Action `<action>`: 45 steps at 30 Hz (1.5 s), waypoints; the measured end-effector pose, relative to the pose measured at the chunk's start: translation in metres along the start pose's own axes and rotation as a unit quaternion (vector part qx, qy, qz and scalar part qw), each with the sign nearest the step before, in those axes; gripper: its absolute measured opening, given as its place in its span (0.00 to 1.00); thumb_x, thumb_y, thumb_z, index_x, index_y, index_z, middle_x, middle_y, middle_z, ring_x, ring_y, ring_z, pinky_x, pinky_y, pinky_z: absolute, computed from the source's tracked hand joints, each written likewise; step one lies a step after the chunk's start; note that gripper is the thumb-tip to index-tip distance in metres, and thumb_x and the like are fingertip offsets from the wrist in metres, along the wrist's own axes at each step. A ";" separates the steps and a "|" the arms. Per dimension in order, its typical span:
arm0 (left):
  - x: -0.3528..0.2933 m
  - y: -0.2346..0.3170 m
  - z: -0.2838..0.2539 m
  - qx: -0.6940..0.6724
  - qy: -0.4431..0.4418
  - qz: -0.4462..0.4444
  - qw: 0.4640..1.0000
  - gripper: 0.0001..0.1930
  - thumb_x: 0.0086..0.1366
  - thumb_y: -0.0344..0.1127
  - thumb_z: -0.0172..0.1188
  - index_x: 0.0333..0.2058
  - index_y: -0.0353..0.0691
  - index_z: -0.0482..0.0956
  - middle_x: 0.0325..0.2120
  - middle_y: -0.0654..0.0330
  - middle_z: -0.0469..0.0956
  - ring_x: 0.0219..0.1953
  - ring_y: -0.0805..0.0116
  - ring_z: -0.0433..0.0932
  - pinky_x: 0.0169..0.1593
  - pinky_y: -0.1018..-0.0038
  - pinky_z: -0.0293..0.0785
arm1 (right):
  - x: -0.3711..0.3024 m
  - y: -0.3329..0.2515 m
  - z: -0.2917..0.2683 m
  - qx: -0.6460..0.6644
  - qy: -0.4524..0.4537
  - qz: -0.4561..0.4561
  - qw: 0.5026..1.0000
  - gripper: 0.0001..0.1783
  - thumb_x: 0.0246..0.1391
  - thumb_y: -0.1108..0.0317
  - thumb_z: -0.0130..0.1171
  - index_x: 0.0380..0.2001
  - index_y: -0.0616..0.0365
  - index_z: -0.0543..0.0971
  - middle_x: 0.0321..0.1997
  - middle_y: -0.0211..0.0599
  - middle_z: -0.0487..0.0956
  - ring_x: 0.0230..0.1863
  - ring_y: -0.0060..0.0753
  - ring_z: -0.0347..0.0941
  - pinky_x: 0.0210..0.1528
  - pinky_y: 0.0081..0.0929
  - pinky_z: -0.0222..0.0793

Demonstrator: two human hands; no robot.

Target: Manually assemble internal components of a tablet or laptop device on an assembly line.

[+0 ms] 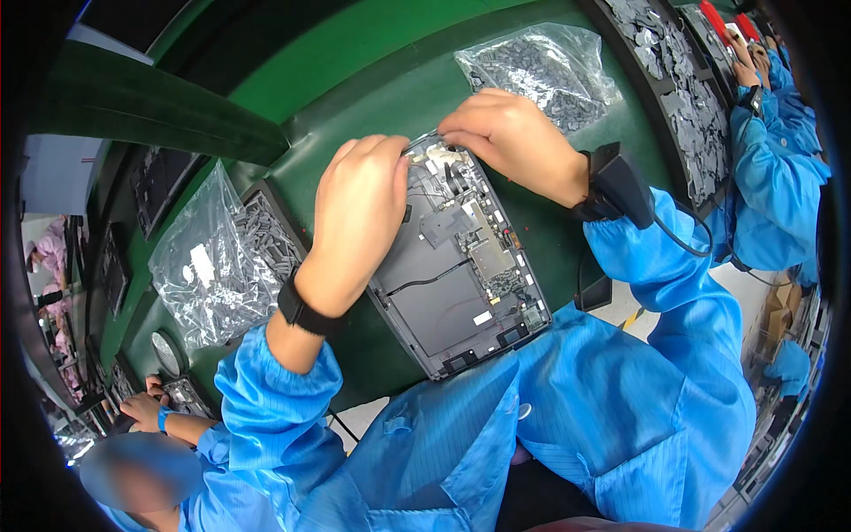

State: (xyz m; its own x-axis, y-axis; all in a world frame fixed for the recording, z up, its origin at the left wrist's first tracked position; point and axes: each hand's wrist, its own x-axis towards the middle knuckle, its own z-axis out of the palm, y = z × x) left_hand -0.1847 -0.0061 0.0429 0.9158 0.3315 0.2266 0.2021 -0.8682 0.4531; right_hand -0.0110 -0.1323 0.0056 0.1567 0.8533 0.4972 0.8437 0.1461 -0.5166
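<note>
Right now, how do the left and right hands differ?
The left hand overlaps the upper left side of the opened device, while the right hand sits mostly outside its upper right corner. The left wrist wears a slim black band; the right wrist carries a bulkier black unit. Both hands are bare, backs up, at the device's far end.

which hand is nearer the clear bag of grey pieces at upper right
Right. The right hand is close below the bag in the picture, at the far edge of the opened device; the left hand is farther away, lower and left, by the device's far left corner.
</note>
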 end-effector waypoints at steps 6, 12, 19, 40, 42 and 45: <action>0.013 -0.012 0.016 0.032 -0.028 -0.013 0.999 0.08 0.60 0.31 0.58 0.35 0.35 0.82 0.34 0.51 0.82 0.39 0.50 0.79 0.44 0.63 0.74 | 0.005 0.003 0.004 -0.096 -0.046 -0.051 0.993 0.06 0.44 0.72 0.64 0.28 0.59 0.79 0.29 0.35 0.75 0.36 0.39 0.73 0.38 0.33 0.72; 0.017 -0.010 0.017 0.048 -0.034 -0.020 0.998 0.07 0.59 0.33 0.59 0.33 0.37 0.83 0.31 0.55 0.81 0.36 0.53 0.79 0.39 0.63 0.74 | 0.012 -0.005 0.007 -0.191 -0.049 -0.108 0.974 0.03 0.39 0.72 0.59 0.20 0.56 0.75 0.27 0.32 0.72 0.36 0.35 0.71 0.38 0.29 0.73; 0.023 -0.014 0.022 0.099 -0.042 0.020 0.994 0.06 0.59 0.34 0.60 0.31 0.39 0.83 0.28 0.57 0.81 0.32 0.54 0.79 0.35 0.64 0.74 | 0.020 0.002 0.008 -0.102 -0.073 0.004 0.992 0.05 0.47 0.70 0.60 0.23 0.60 0.77 0.31 0.40 0.76 0.39 0.44 0.75 0.40 0.38 0.74; 0.016 -0.022 0.036 0.160 0.000 0.110 0.981 0.05 0.57 0.32 0.61 0.26 0.38 0.77 0.21 0.57 0.76 0.27 0.57 0.78 0.32 0.63 0.75 | 0.022 0.014 0.003 -0.129 -0.138 -0.124 0.974 0.07 0.43 0.70 0.60 0.24 0.59 0.72 0.26 0.36 0.72 0.34 0.40 0.74 0.34 0.35 0.74; 0.014 -0.018 0.033 0.149 0.008 0.107 0.983 0.03 0.54 0.29 0.60 0.25 0.38 0.75 0.23 0.57 0.75 0.29 0.58 0.77 0.33 0.65 0.75 | 0.020 0.016 0.003 -0.121 -0.140 -0.129 0.974 0.07 0.43 0.70 0.60 0.25 0.59 0.72 0.27 0.37 0.72 0.34 0.40 0.74 0.35 0.35 0.74; 0.004 -0.002 0.022 0.112 0.061 0.091 0.988 0.04 0.52 0.26 0.60 0.27 0.37 0.74 0.27 0.56 0.74 0.32 0.57 0.76 0.37 0.65 0.74 | 0.018 0.017 0.004 -0.126 -0.123 -0.135 0.975 0.07 0.44 0.70 0.59 0.28 0.58 0.74 0.28 0.36 0.72 0.35 0.39 0.74 0.35 0.34 0.74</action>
State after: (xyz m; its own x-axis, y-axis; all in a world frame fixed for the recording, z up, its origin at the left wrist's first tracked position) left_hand -0.1738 -0.0114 0.0239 0.8987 0.1915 0.3946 0.1211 -0.9730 0.1963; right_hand 0.0038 -0.1119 0.0029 -0.1902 0.8993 0.3939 0.9411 0.2812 -0.1876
